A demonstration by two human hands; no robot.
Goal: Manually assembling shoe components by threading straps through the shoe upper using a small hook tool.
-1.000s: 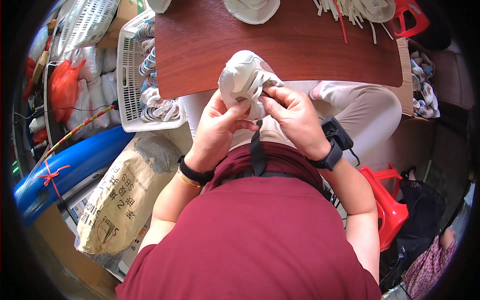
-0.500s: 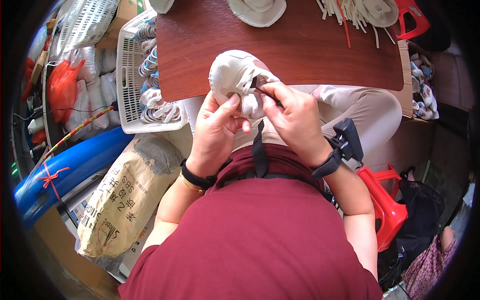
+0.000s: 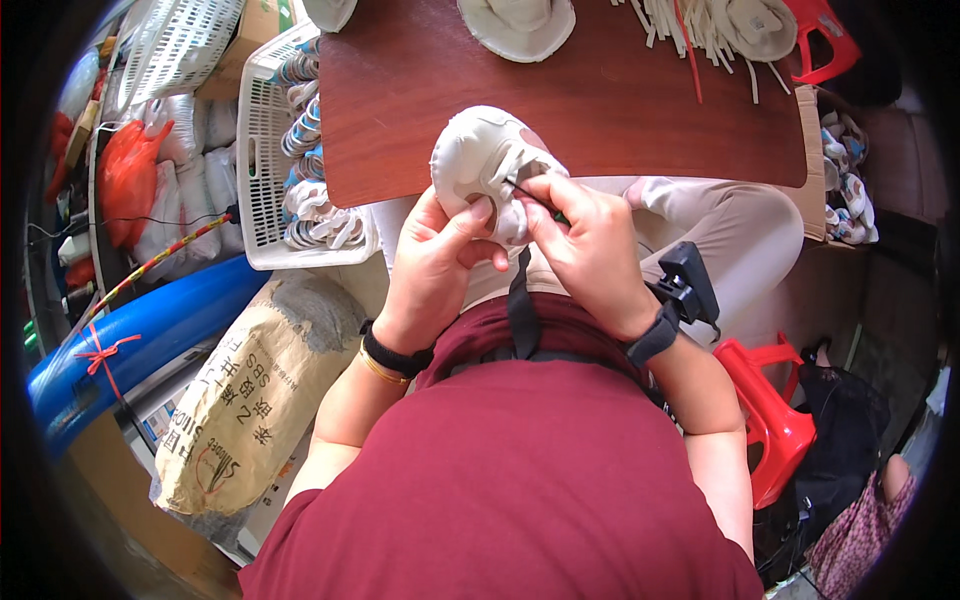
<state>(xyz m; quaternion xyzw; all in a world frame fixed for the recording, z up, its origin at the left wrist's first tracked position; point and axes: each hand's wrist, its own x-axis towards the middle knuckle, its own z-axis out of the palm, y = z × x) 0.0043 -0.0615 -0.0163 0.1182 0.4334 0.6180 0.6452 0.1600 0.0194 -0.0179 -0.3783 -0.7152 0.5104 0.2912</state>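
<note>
A small cream-white shoe upper (image 3: 462, 150) with pinkish patches is held up at the table's near edge, toe pointing away from me. My left hand (image 3: 440, 255) grips it from the left, thumb pressed on its side near the opening. My right hand (image 3: 600, 245) pinches a thin dark tool (image 3: 527, 192), whose narrow end touches the lacing area of the shoe. The tool's other end sticks out past my right fingers; its exact kind is hard to make out.
A brown wooden table (image 3: 400, 120) bears white shoe parts (image 3: 520, 30) and pale strips (image 3: 700, 30). At left are a white basket (image 3: 262, 180) of shoe pieces, a blue tube (image 3: 150, 320) and a paper sack (image 3: 250, 390). A red stool (image 3: 765, 420) stands right; a carton (image 3: 812, 170) holds more pieces.
The shoe and both hands have shifted slightly right and toward me. At the lacing area the tool now shows as a thin shaft, where a wider dark shape showed before.
</note>
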